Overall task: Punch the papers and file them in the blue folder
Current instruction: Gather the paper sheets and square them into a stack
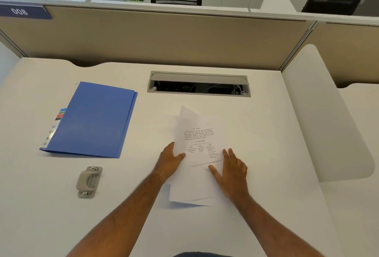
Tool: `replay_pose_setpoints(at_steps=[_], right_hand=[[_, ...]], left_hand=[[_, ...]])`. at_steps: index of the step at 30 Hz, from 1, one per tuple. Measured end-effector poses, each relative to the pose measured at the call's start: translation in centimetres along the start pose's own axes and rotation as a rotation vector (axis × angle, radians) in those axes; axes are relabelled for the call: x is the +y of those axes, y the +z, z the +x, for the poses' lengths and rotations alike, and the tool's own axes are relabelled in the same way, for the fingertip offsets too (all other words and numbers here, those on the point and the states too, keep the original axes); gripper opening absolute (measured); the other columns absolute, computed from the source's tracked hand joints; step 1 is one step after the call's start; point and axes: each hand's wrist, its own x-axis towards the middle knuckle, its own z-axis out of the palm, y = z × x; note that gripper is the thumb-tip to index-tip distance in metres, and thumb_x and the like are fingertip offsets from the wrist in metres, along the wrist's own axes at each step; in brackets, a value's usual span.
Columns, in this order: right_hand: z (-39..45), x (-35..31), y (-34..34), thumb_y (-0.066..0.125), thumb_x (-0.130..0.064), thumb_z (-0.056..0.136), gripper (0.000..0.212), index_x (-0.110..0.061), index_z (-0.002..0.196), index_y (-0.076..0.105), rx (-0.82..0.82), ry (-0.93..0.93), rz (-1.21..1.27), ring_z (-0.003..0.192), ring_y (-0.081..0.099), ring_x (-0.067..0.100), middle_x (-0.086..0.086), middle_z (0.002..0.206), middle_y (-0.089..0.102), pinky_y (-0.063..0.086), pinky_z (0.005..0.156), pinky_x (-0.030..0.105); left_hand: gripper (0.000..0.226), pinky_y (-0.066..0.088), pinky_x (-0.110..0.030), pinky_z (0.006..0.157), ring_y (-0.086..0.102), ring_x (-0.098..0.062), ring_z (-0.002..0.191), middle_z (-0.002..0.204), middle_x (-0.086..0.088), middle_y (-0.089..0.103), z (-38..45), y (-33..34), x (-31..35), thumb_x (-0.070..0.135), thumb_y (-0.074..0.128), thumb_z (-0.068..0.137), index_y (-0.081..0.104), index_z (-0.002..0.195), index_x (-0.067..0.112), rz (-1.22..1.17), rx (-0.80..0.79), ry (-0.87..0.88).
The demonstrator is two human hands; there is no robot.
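Your hands frame the papers (200,154) at mid-desk.
Left hand (171,159) pinches their left edge; right hand (232,171) rests flat, fingers straight; blue folder (94,119) and punch (89,182) lie toward the desk's (266,133) left edge.

Folder (90,121) left of papers (200,154); punch (89,182) before folder.
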Motion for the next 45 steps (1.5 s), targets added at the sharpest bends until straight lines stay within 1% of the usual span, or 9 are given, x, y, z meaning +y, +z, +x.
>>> replay_pose_setpoints(at_steps=[3, 7, 11, 14, 19, 32, 35, 38, 45], right_hand=[[1.0, 1.0, -0.9, 0.053, -0.056, 0.099, 0.070, -0.016, 0.154, 0.038, 0.036, 0.010, 0.195, 0.133, 0.048, 0.028, 0.002, 0.155, 0.045, 0.033, 0.114, 0.046], [3.0, 1.7, -2.1, 0.070, -0.042, 0.095, 0.055, -0.018, 0.141, 0.050, -0.041, 0.109, 0.590, 0.125, 0.056, 0.022, -0.001, 0.138, 0.058, 0.045, 0.107, 0.042], [4.0, 0.1, -5.6, 0.076, -0.038, 0.092, 0.036, -0.019, 0.118, 0.062, -0.201, 0.191, 1.016, 0.102, 0.071, 0.017, -0.007, 0.110, 0.073, 0.054, 0.082, 0.020], [4.1, -1.2, -8.1, 0.077, -0.035, 0.092, 0.040, -0.015, 0.125, 0.066, -0.290, 0.178, 1.286, 0.106, 0.076, 0.024, 0.002, 0.118, 0.078, 0.061, 0.088, 0.037], [4.0, -3.8, -10.3, 0.084, -0.032, 0.086, 0.045, -0.019, 0.126, 0.069, -0.270, 0.130, 1.310, 0.104, 0.077, 0.018, -0.004, 0.115, 0.079, 0.061, 0.089, 0.037], [3.7, -7.4, -17.5, 0.081, -0.015, 0.088, 0.026, -0.027, 0.110, 0.072, 0.154, -0.128, 1.292, 0.085, 0.074, 0.008, -0.017, 0.097, 0.079, 0.059, 0.072, 0.019], [3.6, -7.2, -16.8, 0.081, -0.011, 0.088, 0.033, -0.017, 0.118, 0.071, 0.169, -0.161, 1.236, 0.095, 0.073, 0.008, -0.013, 0.102, 0.078, 0.057, 0.082, 0.017], [3.5, -6.6, -15.4, 0.079, -0.006, 0.089, 0.024, -0.009, 0.112, 0.072, 0.123, -0.221, 1.184, 0.096, 0.071, 0.010, -0.009, 0.103, 0.075, 0.054, 0.083, 0.020], [3.6, -6.7, -15.3, 0.080, -0.008, 0.089, 0.027, -0.023, 0.110, 0.071, 0.115, -0.215, 1.191, 0.096, 0.070, 0.010, -0.010, 0.103, 0.073, 0.056, 0.082, 0.018]], left_hand=[[0.047, 0.058, -0.043, 0.100, 0.067, -0.017, 0.115, 0.135, 0.004, 0.066, -0.5, -0.7, -0.9, 0.030, 0.067, 0.098, 0.054, 0.143, 0.025, -0.036, -0.046, 0.023], [0.045, 0.057, -0.022, 0.085, 0.067, -0.011, 0.115, 0.132, 0.010, 0.066, -2.3, -2.2, -1.2, 0.032, 0.065, 0.101, 0.053, 0.144, 0.029, -0.100, -0.090, 0.086], [0.046, 0.062, -0.033, 0.088, 0.071, -0.013, 0.111, 0.128, 0.013, 0.070, -4.0, -3.9, -0.9, 0.039, 0.068, 0.098, 0.054, 0.141, 0.033, -0.192, -0.117, 0.093], [0.037, 0.064, -0.032, 0.080, 0.074, -0.010, 0.105, 0.118, 0.016, 0.074, -4.9, -4.7, -0.1, 0.038, 0.066, 0.099, 0.056, 0.134, 0.036, -0.243, -0.124, 0.091], [0.033, 0.065, -0.034, 0.078, 0.075, -0.015, 0.104, 0.116, 0.017, 0.075, -5.4, -5.3, 1.6, 0.043, 0.064, 0.099, 0.057, 0.132, 0.038, -0.263, -0.077, 0.123], [0.033, 0.060, -0.017, 0.083, 0.069, -0.002, 0.106, 0.113, 0.018, 0.074, -5.3, -7.4, 7.7, 0.028, 0.069, 0.098, 0.064, 0.130, 0.033, -0.317, 0.095, 0.365], [0.038, 0.059, -0.013, 0.082, 0.068, 0.003, 0.103, 0.110, 0.017, 0.073, -5.1, -7.5, 7.5, 0.025, 0.073, 0.096, 0.060, 0.130, 0.032, -0.283, 0.085, 0.349], [0.042, 0.061, -0.024, 0.088, 0.068, -0.007, 0.106, 0.119, 0.011, 0.071, -4.8, -7.3, 6.6, 0.026, 0.070, 0.097, 0.059, 0.138, 0.029, -0.188, 0.038, 0.332], [0.043, 0.059, -0.020, 0.085, 0.069, -0.011, 0.107, 0.121, 0.013, 0.072, -4.5, -6.6, 5.7, 0.029, 0.069, 0.098, 0.061, 0.140, 0.032, -0.208, 0.038, 0.305]])
